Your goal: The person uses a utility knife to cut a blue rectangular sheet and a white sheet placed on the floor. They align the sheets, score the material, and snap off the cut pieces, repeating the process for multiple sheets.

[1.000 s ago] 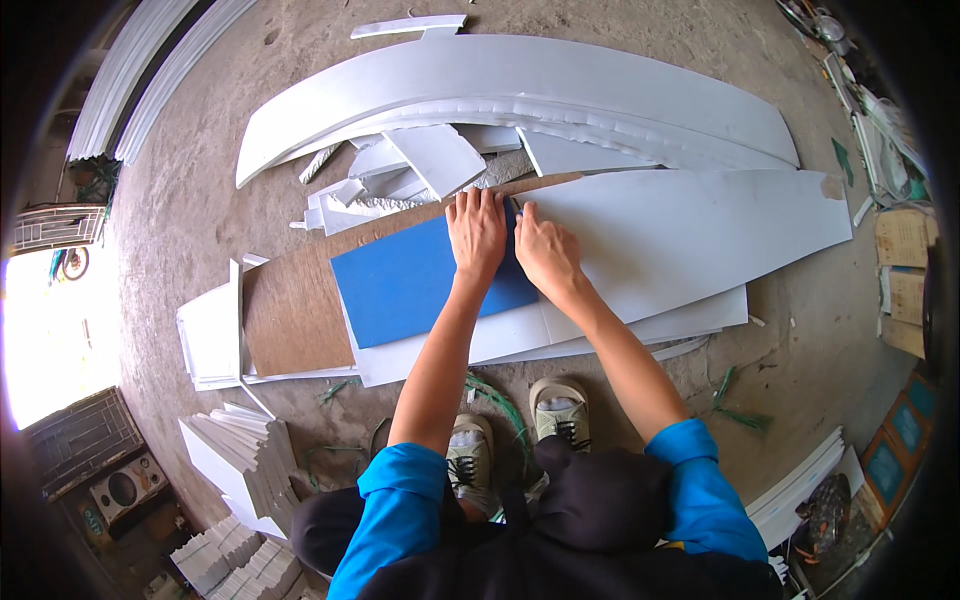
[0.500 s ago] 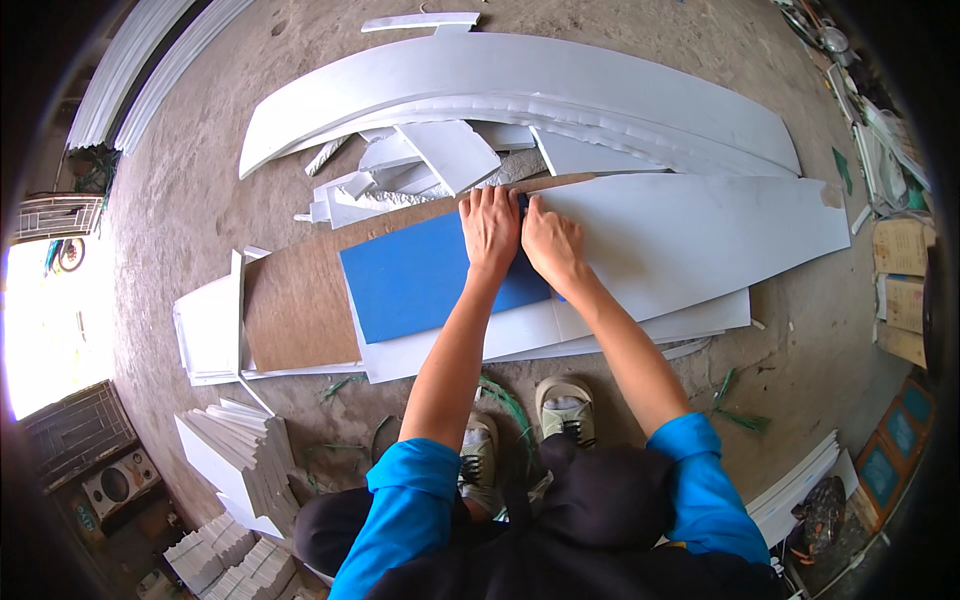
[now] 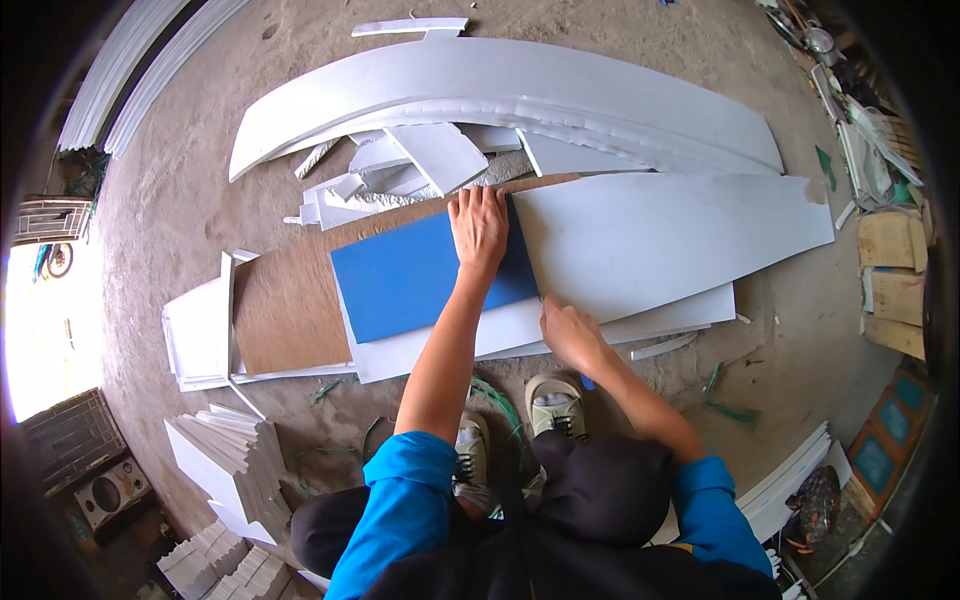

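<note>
A rectangular blue board [image 3: 395, 280] lies on a white sheet [image 3: 680, 225]. My left hand [image 3: 480, 230] presses down on the board near its right end, the bent fingers reaching over its far edge. At the board's near right corner is my right hand [image 3: 572, 332], closed round what looks like a utility knife [image 3: 587, 382]. Only the knife's blue end shows below the fist; its blade is hidden. A line runs in the white sheet along the board's right edge, from the far side to my right fist.
Under the white sheet lie a brown board [image 3: 290, 310] and more white sheets. Beyond are white offcuts [image 3: 435, 155] and a long curved white panel [image 3: 500, 75]. White stacks [image 3: 225, 460] stand at lower left. Green strands [image 3: 735, 410] lie on the floor; my shoes [image 3: 556, 405] are close by.
My right hand has come toward me along the blue board's right edge, from the far corner to the near one. The left hand stays on the board. The whole view has shifted slightly.
</note>
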Demonstrator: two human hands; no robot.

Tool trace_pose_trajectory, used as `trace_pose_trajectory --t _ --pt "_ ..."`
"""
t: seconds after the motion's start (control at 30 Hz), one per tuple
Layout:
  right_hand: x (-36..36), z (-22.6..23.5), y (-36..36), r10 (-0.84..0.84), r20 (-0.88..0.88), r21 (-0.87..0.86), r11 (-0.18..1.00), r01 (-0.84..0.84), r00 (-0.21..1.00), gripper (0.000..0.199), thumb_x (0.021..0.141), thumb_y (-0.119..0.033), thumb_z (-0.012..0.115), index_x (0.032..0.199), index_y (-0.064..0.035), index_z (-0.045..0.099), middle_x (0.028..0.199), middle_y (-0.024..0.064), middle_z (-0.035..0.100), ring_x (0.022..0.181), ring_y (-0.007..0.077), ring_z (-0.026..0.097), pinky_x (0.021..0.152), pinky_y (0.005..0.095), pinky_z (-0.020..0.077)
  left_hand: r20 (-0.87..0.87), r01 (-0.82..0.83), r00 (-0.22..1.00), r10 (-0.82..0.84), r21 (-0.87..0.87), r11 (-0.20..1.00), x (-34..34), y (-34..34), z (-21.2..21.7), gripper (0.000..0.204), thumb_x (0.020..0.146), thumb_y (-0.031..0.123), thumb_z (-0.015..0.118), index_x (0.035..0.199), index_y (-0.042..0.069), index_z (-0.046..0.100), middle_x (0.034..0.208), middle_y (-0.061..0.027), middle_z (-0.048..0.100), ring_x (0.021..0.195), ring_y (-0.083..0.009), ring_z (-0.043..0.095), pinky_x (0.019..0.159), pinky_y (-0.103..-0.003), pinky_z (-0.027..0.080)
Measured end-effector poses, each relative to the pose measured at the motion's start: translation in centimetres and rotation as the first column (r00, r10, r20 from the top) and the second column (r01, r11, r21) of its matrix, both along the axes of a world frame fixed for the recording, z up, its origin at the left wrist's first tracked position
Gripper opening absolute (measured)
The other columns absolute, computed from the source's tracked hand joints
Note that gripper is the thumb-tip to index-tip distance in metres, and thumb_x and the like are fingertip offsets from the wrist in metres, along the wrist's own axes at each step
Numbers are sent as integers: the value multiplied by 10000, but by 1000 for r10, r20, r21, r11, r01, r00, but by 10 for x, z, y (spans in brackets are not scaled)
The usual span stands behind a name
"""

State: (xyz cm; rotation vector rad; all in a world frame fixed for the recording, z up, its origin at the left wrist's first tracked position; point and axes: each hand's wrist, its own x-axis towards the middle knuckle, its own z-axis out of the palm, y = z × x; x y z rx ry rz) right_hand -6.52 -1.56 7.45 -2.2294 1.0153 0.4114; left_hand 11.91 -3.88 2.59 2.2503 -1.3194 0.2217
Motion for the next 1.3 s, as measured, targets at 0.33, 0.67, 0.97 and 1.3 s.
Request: trace_pose_trajectory --t 0.33,0.67,0.97,1.3 --pt "-2 48 -33 65 -59 88 994 -59 996 301 833 -230 437 805 28 590 774 217 616 776 354 603 730 417 466 -128 36 991 -31 40 999 0 0 5 272 899 218 398 780 18 539 761 -126 568 813 -279 516 751 -385 355" --pt "45 21 -62 -50 153 -274 957 91 987 247 901 -220 400 937 15 467 576 154 594 536 334 605 491 427 485 -169 28 985 -22 38 999 -4 -4 9 266 895 218 417 758 26 541 741 -116 584 769 -270 532 731 -377 353" --pt "75 -5 -56 -34 208 -374 921 112 977 287 917 -214 358 1003 35 472 587 159 598 577 318 624 492 401 500 -141 18 990 -14 27 999 3 -1 5 268 894 218 415 720 36 507 705 -120 567 744 -279 518 709 -387 344" --pt "76 -10 -57 2 191 -342 937 65 982 193 773 -55 474 917 72 498 678 210 615 641 333 633 566 391 525 -123 28 992 -22 47 999 1 0 7 264 895 234 429 769 24 528 760 -120 580 790 -272 517 746 -385 343"
